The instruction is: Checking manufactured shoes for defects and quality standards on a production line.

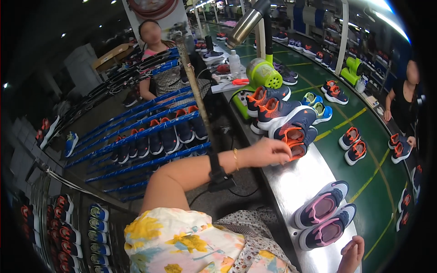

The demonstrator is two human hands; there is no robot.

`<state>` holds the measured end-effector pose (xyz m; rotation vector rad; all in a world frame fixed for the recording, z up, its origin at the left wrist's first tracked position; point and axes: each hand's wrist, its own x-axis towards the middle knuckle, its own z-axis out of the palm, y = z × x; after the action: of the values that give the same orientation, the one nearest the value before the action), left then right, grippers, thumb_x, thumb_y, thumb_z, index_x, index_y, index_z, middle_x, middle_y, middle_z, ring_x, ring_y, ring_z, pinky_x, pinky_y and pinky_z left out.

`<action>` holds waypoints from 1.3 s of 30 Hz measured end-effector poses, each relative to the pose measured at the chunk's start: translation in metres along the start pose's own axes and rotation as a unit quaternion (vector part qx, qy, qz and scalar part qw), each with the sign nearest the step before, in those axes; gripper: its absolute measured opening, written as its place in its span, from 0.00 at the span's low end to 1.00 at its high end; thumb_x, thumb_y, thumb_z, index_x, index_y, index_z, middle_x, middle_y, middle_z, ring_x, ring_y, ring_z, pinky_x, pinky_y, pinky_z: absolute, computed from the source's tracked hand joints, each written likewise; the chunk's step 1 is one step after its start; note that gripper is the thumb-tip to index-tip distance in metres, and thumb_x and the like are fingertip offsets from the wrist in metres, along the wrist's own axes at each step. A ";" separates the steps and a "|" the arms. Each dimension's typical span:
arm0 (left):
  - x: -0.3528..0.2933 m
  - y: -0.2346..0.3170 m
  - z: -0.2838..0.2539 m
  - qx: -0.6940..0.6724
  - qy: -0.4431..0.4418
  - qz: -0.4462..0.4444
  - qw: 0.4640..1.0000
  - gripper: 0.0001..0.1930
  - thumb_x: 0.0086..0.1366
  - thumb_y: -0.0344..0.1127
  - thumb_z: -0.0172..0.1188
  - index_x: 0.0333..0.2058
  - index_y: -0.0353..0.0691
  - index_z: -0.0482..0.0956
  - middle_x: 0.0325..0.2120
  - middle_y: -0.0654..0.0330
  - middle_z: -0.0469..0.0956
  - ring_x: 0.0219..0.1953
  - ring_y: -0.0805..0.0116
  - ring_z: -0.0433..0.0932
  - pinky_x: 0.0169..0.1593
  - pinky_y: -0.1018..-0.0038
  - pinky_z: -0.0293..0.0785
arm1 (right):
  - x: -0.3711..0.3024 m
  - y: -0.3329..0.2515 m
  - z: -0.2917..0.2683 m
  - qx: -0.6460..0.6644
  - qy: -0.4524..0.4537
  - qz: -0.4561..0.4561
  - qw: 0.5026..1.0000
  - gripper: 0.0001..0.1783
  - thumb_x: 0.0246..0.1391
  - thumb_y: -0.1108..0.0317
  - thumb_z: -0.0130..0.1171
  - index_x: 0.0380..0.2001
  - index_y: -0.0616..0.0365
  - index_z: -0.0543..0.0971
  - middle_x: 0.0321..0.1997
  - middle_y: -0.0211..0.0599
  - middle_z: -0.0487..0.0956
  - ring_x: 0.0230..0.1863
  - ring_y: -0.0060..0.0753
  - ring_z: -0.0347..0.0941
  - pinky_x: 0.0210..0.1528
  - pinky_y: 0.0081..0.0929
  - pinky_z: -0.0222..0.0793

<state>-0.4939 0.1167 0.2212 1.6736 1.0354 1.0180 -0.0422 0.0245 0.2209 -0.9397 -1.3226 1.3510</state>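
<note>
My left hand (pixel 269 153) reaches across to the navy sneaker with orange lining (pixel 298 149), its fingers curled closed at the heel collar. Against it lies another navy sneaker (pixel 296 122), white-soled, and more navy and orange sneakers (pixel 269 109) sit just behind on the metal ledge (pixel 298 182). Down at the lower right edge, my right hand (pixel 351 255) is partly cut off, with loosely bent fingers apart and nothing visible in them. Closest to it is a pair of navy sneakers with pink lining (pixel 325 232), side by side on the ledge.
A green conveyor belt (pixel 334 159) with yellow lines carries spaced pairs of shoes beyond the ledge. A lime-green machine (pixel 264 73) stands at the ledge's far end. Blue-railed racks (pixel 136 148) hold shoes on my left. One person (pixel 157 68) is behind the racks, another (pixel 403 98) across the belt.
</note>
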 end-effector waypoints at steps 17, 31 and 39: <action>-0.147 0.138 -0.272 0.010 0.639 0.095 0.763 0.30 0.61 0.31 0.54 0.60 0.44 0.53 0.26 0.63 0.77 0.22 0.79 0.73 0.23 0.83 0.67 | -0.020 0.018 -0.045 0.043 0.089 0.006 0.995 0.15 0.61 0.65 0.48 0.47 0.64 0.70 0.35 0.33 0.71 0.35 0.23 0.66 0.39 0.19 0.63; 0.050 -0.016 0.096 -0.035 -0.183 -0.170 0.968 0.23 0.64 0.37 0.53 0.56 0.37 0.63 0.50 0.55 0.67 0.48 0.71 0.70 0.50 0.74 0.67 | -0.021 0.058 -0.009 -0.082 0.186 0.110 0.973 0.23 0.56 0.66 0.53 0.54 0.57 0.65 0.44 0.33 0.69 0.41 0.21 0.67 0.41 0.19 0.66; 0.072 -0.058 0.174 -0.012 -0.184 -0.089 0.979 0.34 0.56 0.35 0.59 0.59 0.36 0.55 0.50 0.47 0.68 0.51 0.61 0.69 0.53 0.70 0.66 | -0.004 0.087 0.035 -0.077 0.198 0.177 0.961 0.42 0.51 0.58 0.61 0.63 0.58 0.51 0.58 0.53 0.62 0.54 0.41 0.67 0.47 0.28 0.68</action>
<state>-0.3209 0.1525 0.1337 1.6377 0.9025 0.5737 -0.0862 0.0197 0.1378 -1.5247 -0.9891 1.2430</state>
